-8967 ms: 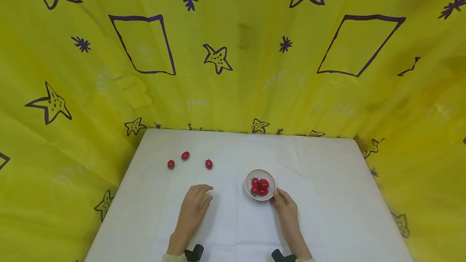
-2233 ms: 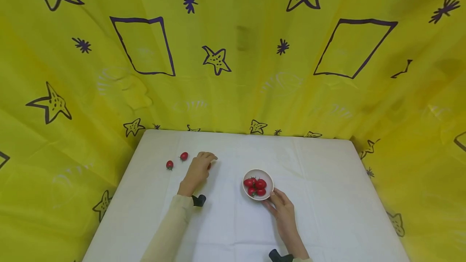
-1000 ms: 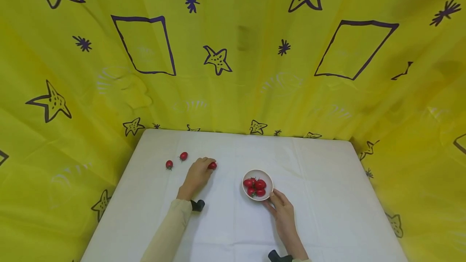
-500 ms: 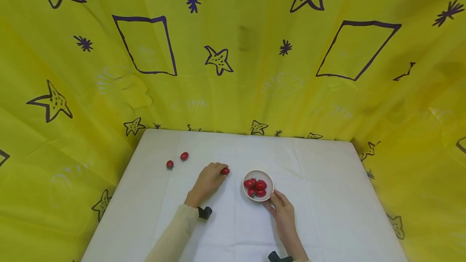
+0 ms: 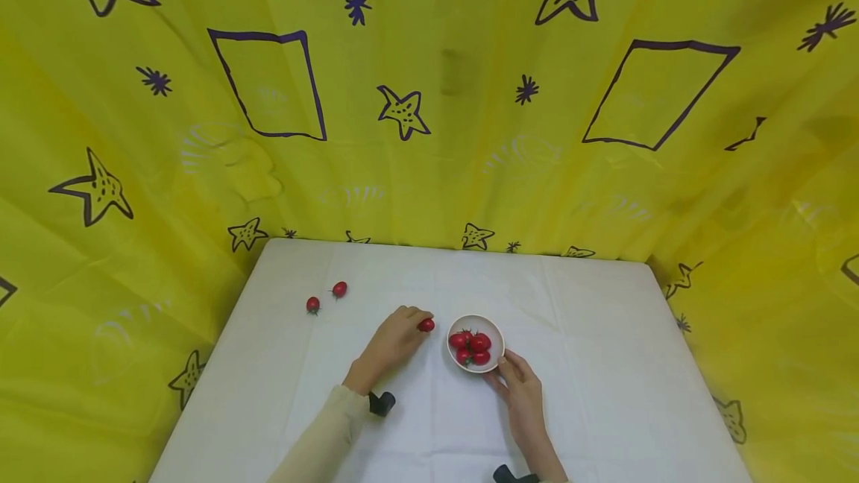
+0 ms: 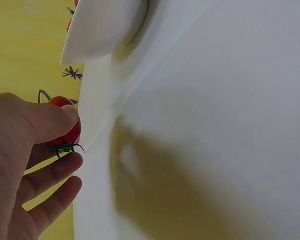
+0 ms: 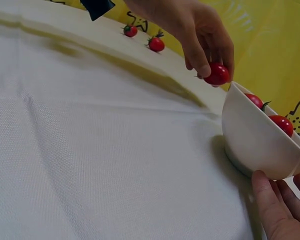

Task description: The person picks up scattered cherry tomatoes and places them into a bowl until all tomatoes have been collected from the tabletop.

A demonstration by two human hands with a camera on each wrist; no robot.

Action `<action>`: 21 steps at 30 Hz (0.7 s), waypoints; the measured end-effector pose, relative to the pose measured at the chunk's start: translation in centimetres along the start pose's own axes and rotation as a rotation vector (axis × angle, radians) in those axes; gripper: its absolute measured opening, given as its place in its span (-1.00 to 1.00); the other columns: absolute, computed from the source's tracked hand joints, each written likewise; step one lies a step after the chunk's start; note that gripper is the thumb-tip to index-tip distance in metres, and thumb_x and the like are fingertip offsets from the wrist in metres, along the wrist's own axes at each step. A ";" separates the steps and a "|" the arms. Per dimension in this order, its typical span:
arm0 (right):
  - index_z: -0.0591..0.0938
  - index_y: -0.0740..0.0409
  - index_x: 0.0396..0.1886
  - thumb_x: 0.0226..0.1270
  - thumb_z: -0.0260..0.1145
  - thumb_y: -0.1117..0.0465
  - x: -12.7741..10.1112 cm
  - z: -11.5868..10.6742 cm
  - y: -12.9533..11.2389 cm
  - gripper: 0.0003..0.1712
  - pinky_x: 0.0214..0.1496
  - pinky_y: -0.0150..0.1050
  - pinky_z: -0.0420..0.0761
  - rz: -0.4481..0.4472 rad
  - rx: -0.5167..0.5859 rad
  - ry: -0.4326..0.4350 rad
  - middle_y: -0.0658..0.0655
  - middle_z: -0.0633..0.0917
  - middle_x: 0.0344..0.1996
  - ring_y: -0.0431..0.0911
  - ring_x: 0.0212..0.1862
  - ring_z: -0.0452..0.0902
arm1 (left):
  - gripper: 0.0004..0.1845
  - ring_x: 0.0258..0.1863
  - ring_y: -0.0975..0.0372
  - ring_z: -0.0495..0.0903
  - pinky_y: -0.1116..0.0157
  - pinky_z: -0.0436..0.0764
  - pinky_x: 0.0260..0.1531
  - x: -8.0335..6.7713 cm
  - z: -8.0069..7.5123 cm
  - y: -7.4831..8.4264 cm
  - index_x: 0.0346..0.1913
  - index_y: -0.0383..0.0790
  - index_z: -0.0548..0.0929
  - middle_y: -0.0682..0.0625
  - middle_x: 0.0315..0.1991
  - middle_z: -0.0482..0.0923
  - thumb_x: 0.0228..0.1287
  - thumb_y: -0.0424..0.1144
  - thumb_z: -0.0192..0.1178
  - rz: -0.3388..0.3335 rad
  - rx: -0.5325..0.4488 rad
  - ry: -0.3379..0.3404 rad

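Left hand [image 5: 392,340] pinches glossy round tomato [image 5: 426,325] (beside smooth bowl [image 5: 494,329]).

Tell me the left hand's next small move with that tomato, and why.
Probably carry it a little further right, over the rim, and let go. The left hand pinches a cherry tomato just left of the white bowl, which the right hand steadies and which already holds several tomatoes.

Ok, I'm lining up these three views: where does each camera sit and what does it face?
Head: above, facing down at table, both hands, sleeve.
Left wrist: behind left hand, facing its tomato and bowl.
Right wrist: low beside right hand, facing bowl and left hand.
All share the pinched tomato and bowl.
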State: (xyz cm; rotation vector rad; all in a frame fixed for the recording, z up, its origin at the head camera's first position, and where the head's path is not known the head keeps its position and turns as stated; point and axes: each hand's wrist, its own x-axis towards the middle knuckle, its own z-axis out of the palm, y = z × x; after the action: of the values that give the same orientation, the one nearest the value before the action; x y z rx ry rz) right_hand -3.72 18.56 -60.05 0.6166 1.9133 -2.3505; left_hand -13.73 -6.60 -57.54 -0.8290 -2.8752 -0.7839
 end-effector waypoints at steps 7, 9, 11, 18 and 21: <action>0.34 0.44 0.48 0.64 0.18 0.16 0.1 0.0 0.0 -0.39 0.21 -0.27 0.71 -0.010 -0.006 -0.004 0.45 0.48 0.40 -0.32 0.04 0.68 | -0.68 0.04 0.13 0.63 0.19 0.69 0.15 -0.1 0.5 0.4 0.16 -0.20 0.70 -0.03 0.03 0.73 0.38 -0.36 0.36 0.011 -0.072 0.003; 0.33 0.45 0.48 0.64 0.18 0.16 0.1 -0.1 0.0 -0.38 0.21 -0.27 0.71 -0.010 -0.009 -0.006 0.47 0.47 0.40 -0.33 0.04 0.68 | -0.67 0.04 0.13 0.62 0.19 0.69 0.15 -0.1 0.5 0.6 0.17 -0.20 0.70 -0.03 0.03 0.73 0.37 -0.37 0.36 0.019 -0.079 0.018; 0.33 0.45 0.48 0.64 0.18 0.16 0.2 -0.1 0.1 -0.38 0.20 -0.27 0.71 -0.009 -0.011 -0.006 0.48 0.45 0.41 -0.34 0.03 0.68 | -0.67 0.04 0.12 0.62 0.20 0.69 0.13 0.0 0.5 0.8 0.16 -0.20 0.70 -0.03 0.03 0.73 0.36 -0.39 0.37 0.032 -0.090 0.036; 0.33 0.45 0.48 0.63 0.19 0.18 0.3 -0.1 0.1 -0.39 0.19 -0.27 0.72 -0.008 -0.019 -0.006 0.49 0.45 0.41 -0.36 -0.01 0.68 | -0.68 0.00 0.11 0.61 0.21 0.70 0.09 0.0 0.4 2.2 0.13 -0.25 0.71 -0.05 0.01 0.74 0.34 -0.41 0.38 0.084 -0.126 0.069; 0.33 0.44 0.48 0.64 0.18 0.17 0.2 -0.1 0.1 -0.39 0.20 -0.27 0.71 -0.011 -0.019 -0.009 0.49 0.44 0.42 -0.35 0.01 0.69 | -0.69 -0.01 0.12 0.62 0.24 0.69 0.08 0.2 0.6 2.8 0.12 -0.25 0.71 -0.05 -0.01 0.75 0.34 -0.39 0.38 0.120 -0.114 0.076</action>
State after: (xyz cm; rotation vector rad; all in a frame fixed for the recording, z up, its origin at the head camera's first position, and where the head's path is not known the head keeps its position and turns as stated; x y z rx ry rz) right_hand -3.87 18.66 -60.26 0.5943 1.9379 -2.3346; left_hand -12.36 -4.18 -56.75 -0.9518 -2.7070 -0.9505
